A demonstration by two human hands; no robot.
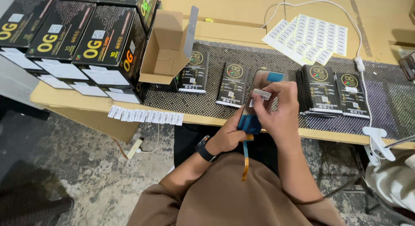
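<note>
- The left hand (229,137) grips the lower end of a phone display panel (256,100), fingers wrapped around its blue-filmed bottom edge, wrist with a dark watch (204,149) turned toward the body.
- The panel's long axis runs away from the person, tilted slightly right, its far end with a blue tab above the black mesh mat (389,100).
- The right hand (276,109) sits on the panel's right side, fingers pinched narrow on a small white label sticker (262,94) pressed to the glass near its upper half.
- The sticker lies directly under the right fingertips, just left of the knuckles; the right hand is the nearer one to it.
- An orange flex ribbon (245,159) hangs from the panel below the left fingers.
- Beyond the fingers: flat black packets (233,83), a packet stack (317,90), label sheets (309,36); left, an open cardboard box (166,49).
</note>
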